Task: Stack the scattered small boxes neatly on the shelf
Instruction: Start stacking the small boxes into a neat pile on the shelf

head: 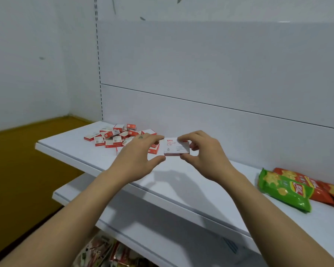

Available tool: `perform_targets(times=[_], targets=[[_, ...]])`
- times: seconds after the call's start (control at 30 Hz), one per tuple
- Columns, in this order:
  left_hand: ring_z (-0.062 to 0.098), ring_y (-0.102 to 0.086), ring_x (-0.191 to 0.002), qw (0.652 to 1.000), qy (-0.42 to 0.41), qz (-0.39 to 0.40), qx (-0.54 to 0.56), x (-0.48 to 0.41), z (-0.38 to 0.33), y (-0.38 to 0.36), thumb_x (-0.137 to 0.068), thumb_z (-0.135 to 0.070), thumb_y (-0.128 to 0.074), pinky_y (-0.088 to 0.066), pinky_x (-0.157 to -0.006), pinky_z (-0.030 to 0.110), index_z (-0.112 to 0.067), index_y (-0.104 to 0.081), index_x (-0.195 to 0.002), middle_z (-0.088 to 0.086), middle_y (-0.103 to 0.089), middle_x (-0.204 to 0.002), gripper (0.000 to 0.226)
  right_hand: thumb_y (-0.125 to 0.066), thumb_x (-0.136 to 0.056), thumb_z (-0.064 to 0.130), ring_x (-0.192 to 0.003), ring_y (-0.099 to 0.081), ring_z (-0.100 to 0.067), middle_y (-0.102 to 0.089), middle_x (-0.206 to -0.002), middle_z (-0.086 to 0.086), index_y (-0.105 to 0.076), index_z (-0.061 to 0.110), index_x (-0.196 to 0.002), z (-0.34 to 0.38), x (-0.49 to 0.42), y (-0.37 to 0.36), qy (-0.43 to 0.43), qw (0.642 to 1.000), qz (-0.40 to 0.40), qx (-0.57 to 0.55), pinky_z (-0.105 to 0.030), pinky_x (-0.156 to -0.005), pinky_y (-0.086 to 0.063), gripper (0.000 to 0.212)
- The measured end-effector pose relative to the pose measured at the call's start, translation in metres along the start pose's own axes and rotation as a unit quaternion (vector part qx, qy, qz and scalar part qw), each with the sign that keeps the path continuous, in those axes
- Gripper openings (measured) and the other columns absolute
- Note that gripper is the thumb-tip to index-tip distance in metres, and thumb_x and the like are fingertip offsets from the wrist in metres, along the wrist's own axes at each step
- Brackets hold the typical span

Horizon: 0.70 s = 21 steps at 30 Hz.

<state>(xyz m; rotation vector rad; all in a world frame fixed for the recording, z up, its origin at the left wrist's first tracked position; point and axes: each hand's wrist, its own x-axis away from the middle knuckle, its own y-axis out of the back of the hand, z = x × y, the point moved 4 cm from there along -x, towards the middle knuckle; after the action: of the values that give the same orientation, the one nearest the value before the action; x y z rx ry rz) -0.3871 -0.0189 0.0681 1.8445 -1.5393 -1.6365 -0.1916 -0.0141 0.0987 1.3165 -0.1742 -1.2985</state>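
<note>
Both hands held one white box with red print [176, 147] just right of the heap of small red-and-white boxes [114, 136], which lay toward the shelf's [220, 182] back left corner. The right hand [204, 155] pinched the box's right end; the left hand [137, 153] seemed to pinch its left end. Judged step: squaring the box up. Next, it needed setting down flat on bare shelf, clear of the heap.

Small white box [176, 148], red print on top, red along lower edge, held roughly level just above white shelf [210, 189], pinched btwn fingers of left hand [137, 157] & right hand [202, 157]. Pile [116, 136] of similar red-and-white boxes lies jumbled at shelf's left end, some flat, some tilted.
</note>
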Motion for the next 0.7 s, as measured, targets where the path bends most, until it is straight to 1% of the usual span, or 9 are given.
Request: perform_targets(times=[0.07, 0.13, 0.2, 0.37, 0.47, 0.53, 0.6, 0.7], targets=[[0.011, -0.046, -0.116, 1.000, 0.004, 0.005, -0.001, -0.003, 0.014, 0.002, -0.083, -0.047, -0.065, -0.044, -0.095, 0.035, -0.035, -0.041, -0.137, -0.011, -0.054, -0.129, 0.060, -0.074, -0.079, 0.019, -0.080, -0.052, 0.001, -0.053, -0.104, 0.015, -0.062, 0.030, -0.112, 0.002, -0.008, -0.012, -0.018, 1.000, 0.005, -0.007, -0.008, -0.072, -0.041, 0.037], [0.013, -0.046, -0.118, 1.000, 0.010, 0.015, -0.001, -0.008, 0.026, 0.001, -0.083, -0.050, -0.064, -0.044, -0.097, 0.039, -0.036, -0.040, -0.138, -0.010, -0.053, -0.131, 0.061, -0.075, -0.078, 0.019, -0.081, -0.053, 0.001, -0.055, -0.104, 0.013, -0.061, 0.030, -0.111, -0.003, -0.014, -0.020, -0.042, 0.999, 0.012, -0.016, -0.015, -0.074, -0.045, 0.038], [0.014, -0.046, -0.121, 1.000, 0.013, 0.023, -0.006, -0.016, 0.035, -0.004, -0.083, -0.052, -0.063, -0.043, -0.099, 0.041, -0.037, -0.039, -0.138, -0.010, -0.052, -0.134, 0.063, -0.076, -0.077, 0.018, -0.081, -0.054, 0.000, -0.057, -0.105, 0.012, -0.060, 0.030, -0.112, -0.014, -0.020, -0.026, -0.071, 0.997, 0.014, -0.023, -0.017, -0.074, -0.046, 0.040], [0.014, -0.045, -0.121, 0.999, 0.008, 0.044, -0.003, -0.044, 0.049, -0.029, -0.084, -0.053, -0.061, -0.043, -0.097, 0.038, -0.037, -0.038, -0.139, -0.010, -0.052, -0.133, 0.062, -0.077, -0.074, 0.017, -0.084, -0.059, -0.003, -0.058, -0.105, 0.014, -0.060, 0.029, -0.113, -0.057, -0.038, -0.035, -0.133, 0.990, 0.000, -0.042, -0.011, -0.070, -0.043, 0.044], [0.012, -0.044, -0.120, 0.998, -0.004, 0.056, -0.012, -0.067, 0.051, -0.049, -0.083, -0.053, -0.061, -0.041, -0.094, 0.034, -0.035, -0.040, -0.138, -0.010, -0.053, -0.130, 0.061, -0.077, -0.074, 0.017, -0.085, -0.058, -0.002, -0.058, -0.105, 0.014, -0.060, 0.029, -0.115, -0.085, -0.050, -0.039, -0.150, 0.988, -0.005, -0.046, -0.009, -0.069, -0.040, 0.046], [0.011, -0.043, -0.122, 0.996, -0.013, 0.079, -0.024, -0.086, 0.050, -0.061, -0.083, -0.054, -0.061, -0.039, -0.094, 0.032, -0.035, -0.040, -0.138, -0.010, -0.052, -0.132, 0.062, -0.078, -0.074, 0.017, -0.084, -0.058, -0.002, -0.059, -0.106, 0.013, -0.060, 0.028, -0.115, -0.105, -0.061, -0.037, -0.162, 0.985, -0.016, -0.056, -0.007, -0.068, -0.040, 0.046], [0.012, -0.042, -0.122, 0.993, -0.031, 0.103, -0.041, -0.106, 0.050, -0.072, -0.083, -0.054, -0.061, -0.039, -0.095, 0.033, -0.034, -0.039, -0.139, -0.009, -0.051, -0.132, 0.063, -0.078, -0.074, 0.015, -0.083, -0.057, 0.001, -0.059, -0.106, 0.012, -0.060, 0.028, -0.114, -0.124, -0.074, -0.036, -0.169, 0.983, -0.031, -0.067, -0.007, -0.067, -0.039, 0.046], [0.013, -0.043, -0.119, 0.990, -0.044, 0.118, -0.062, -0.137, 0.054, -0.086, -0.083, -0.052, -0.061, -0.039, -0.095, 0.034, -0.032, -0.039, -0.139, -0.008, -0.053, -0.129, 0.063, -0.079, -0.073, 0.015, -0.081, -0.055, 0.004, -0.058, -0.104, 0.013, -0.060, 0.028, -0.114, -0.148, -0.091, -0.040, -0.172, 0.981, -0.042, -0.075, -0.006, -0.066, -0.038, 0.047]])
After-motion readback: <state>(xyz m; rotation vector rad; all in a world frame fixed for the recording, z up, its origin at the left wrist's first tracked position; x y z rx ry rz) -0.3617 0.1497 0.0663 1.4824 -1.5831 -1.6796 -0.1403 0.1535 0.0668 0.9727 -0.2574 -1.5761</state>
